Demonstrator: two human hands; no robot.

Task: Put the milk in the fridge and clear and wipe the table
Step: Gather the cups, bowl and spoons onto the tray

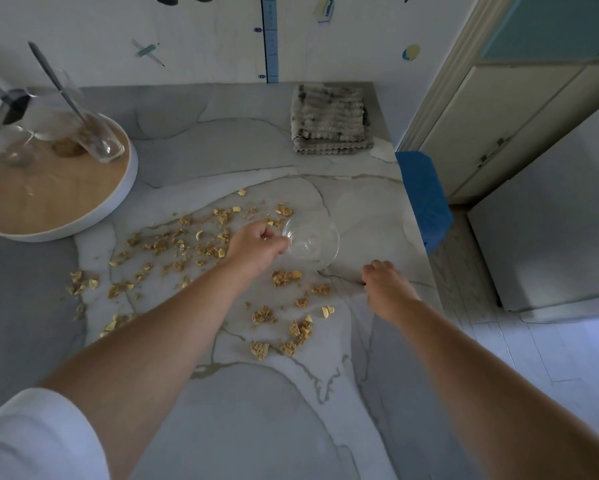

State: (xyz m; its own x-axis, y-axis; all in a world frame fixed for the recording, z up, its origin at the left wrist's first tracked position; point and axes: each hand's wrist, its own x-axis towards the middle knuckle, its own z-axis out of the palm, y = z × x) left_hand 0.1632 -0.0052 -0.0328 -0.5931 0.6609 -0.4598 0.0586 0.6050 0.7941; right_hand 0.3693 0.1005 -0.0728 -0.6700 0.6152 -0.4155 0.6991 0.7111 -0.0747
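Granola crumbs (173, 251) lie scattered over the middle of the marble table (256, 410). A clear glass bowl (313, 242) is tilted among them, and my left hand (256, 245) grips its near-left rim. To the right, my right hand (384, 284) is curled, knuckles up, on the end of a thin dark spoon (341, 277) that lies flat between the bowl and the hand. A folded grey cloth (329, 121) rests at the table's back right corner. No milk is in view.
A round white tray (118, 199) at the back left holds a glass jug (3, 147) and tipped glasses with a long spoon (59, 84). A blue-covered object (424, 199) stands against the table's right edge. A small white fridge (550, 230) and cupboards stand beyond.
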